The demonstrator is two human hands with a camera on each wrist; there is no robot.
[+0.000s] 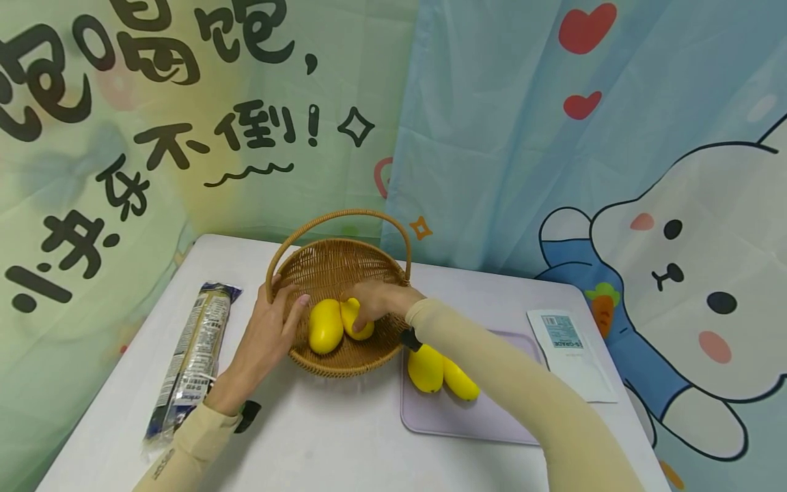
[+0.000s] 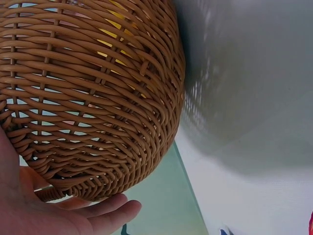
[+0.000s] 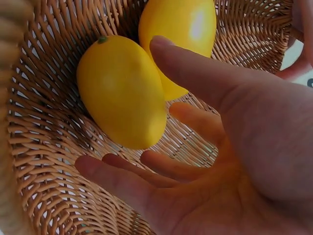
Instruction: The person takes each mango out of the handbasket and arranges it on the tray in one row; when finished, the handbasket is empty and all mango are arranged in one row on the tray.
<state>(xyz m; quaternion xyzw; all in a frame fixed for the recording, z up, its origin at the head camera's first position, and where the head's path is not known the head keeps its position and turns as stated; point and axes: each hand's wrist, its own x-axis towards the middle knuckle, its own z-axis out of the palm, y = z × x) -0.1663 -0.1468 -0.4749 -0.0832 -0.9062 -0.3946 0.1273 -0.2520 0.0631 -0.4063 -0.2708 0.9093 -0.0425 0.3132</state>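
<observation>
A brown wicker basket (image 1: 344, 256) with an arched handle stands on the table. My left hand (image 1: 267, 335) grips its left side near the foot of the handle; in the left wrist view the fingers (image 2: 115, 215) lie along the rim. Two smooth yellow mangoes lie in the basket, a left mango (image 1: 325, 328) and a right mango (image 1: 363, 331). My right hand (image 1: 384, 301) is inside the basket over the right mango. In the right wrist view its fingers are spread and loosely bent beside the nearer mango (image 3: 122, 93), with a gap between palm and fruit.
A lilac tray (image 1: 467, 427) to the right of the basket bears two more yellow mangoes (image 1: 425, 369), partly behind the right sleeve. A white packet (image 1: 572, 362) lies at the tray's right. At the left lies a long plastic package (image 1: 197, 348). Printed curtains hang behind the table.
</observation>
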